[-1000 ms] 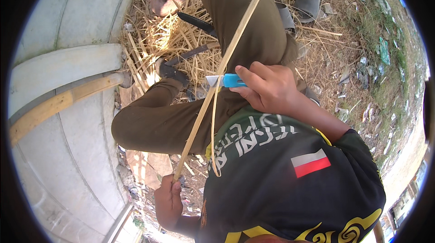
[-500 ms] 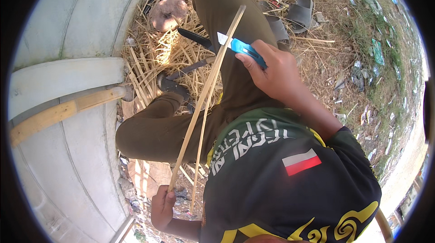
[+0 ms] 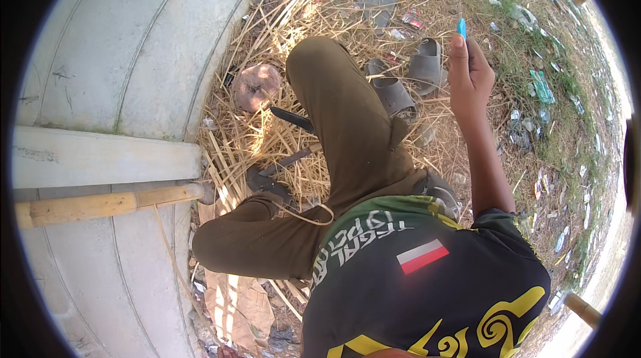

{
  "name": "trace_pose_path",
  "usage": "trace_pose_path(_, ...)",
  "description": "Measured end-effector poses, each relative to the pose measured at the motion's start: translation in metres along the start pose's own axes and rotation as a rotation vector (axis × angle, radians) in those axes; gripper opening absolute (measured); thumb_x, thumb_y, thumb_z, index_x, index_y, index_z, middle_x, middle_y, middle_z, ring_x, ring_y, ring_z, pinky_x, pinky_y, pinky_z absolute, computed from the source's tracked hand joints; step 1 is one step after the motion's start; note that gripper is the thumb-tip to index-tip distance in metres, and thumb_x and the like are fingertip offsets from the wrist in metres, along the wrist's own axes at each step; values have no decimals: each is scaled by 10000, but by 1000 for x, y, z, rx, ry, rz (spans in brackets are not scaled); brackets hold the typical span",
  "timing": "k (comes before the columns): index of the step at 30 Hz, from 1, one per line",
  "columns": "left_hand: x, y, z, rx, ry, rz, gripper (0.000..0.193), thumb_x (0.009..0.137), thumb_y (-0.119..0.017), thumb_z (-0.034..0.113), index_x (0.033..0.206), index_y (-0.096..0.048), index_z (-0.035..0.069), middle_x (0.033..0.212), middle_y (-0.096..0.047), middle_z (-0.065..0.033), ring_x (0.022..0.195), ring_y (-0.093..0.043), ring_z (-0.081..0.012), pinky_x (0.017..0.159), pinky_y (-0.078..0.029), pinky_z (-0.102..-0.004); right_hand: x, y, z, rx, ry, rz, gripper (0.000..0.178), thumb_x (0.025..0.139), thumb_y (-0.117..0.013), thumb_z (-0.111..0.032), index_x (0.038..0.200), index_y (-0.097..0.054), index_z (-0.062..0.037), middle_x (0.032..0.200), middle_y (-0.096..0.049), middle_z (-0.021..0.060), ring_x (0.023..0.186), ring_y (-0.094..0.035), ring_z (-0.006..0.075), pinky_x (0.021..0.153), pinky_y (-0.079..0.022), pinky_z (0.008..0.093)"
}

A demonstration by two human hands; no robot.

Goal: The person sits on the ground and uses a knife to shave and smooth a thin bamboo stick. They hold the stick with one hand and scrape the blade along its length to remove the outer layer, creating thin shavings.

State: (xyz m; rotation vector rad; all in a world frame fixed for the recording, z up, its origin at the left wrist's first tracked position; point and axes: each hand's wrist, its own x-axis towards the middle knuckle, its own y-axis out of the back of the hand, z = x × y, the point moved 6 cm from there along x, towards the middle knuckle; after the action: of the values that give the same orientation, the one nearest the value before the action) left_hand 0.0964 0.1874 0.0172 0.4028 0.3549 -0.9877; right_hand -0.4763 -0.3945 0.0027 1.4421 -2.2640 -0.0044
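Observation:
My right hand [image 3: 471, 76] is raised at the right, beyond my raised knee, with its fingers wrapped round a blue utility knife [image 3: 461, 27]. Only a short piece of the knife shows above the thumb; its blade cannot be made out. A small brown patch at the bottom edge may be part of my left hand [image 3: 228, 352]; its fingers and anything in them are cut off. Above that patch a long thin bamboo strip [image 3: 175, 251] slants up across the wall. A thin curled strip [image 3: 322, 216] loops over my folded leg.
Shavings and strips [image 3: 294, 14] litter the ground round my legs. A round stone-like block [image 3: 258, 88], a black blade-like piece [image 3: 292, 119] and grey sandals [image 3: 392, 96] lie there. A pale wall [image 3: 100, 58] with a bamboo pole [image 3: 100, 206] stands left. Flattened cardboard [image 3: 240, 308] lies below.
My right hand has swung up and right with the utility knife, away from the strips. The long strips have left my lap, and my left hand has dropped toward the lower edge. The view has shifted.

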Motion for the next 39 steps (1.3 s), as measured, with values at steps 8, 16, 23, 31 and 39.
trace_pose_path(8,54,-159,46,-85,-270,-132,314,1093,-586,325,1041,-539,18,647,-392,56,536,-287,-23,469,-222,-219,-30,-61,-61,201,95,-394,467,1086,-595,-419,841,-560,-24,656,-466,-20,639,-403,52,545,-350,281)
trace_pose_path(16,199,-406,62,12,-195,-292,276,1114,-550,290,1095,-602,19,753,-517,29,676,-479,-47,611,-399,-234,-103,-88,-34,-277,356,-822,438,1091,-533,-432,966,-564,-13,654,-607,197,614,-613,420,563,-461,497)
trace_pose_path(23,218,-459,103,160,-343,-387,330,1138,-472,317,1074,-623,30,732,-522,10,618,-443,-42,569,-372,-235,-111,-82,-28,-504,561,-1030,453,1079,-542,-435,860,-515,-39,566,-579,175,543,-620,419,502,-470,505)
trace_pose_path(31,218,-475,102,319,-369,-418,330,1139,-468,313,1045,-585,19,730,-555,-46,645,-492,-108,602,-411,-313,-123,-82,-22,-608,634,-986,428,1044,-605,-440,857,-509,-67,541,-577,116,462,-614,342,431,-468,442)
trace_pose_path(39,205,-459,96,294,-343,-398,278,1139,-465,277,1059,-540,22,656,-492,-125,577,-473,-192,582,-406,-382,-135,-88,-17,-669,608,-863,429,1026,-625,-463,839,-502,-98,541,-585,74,435,-616,292,403,-468,413)
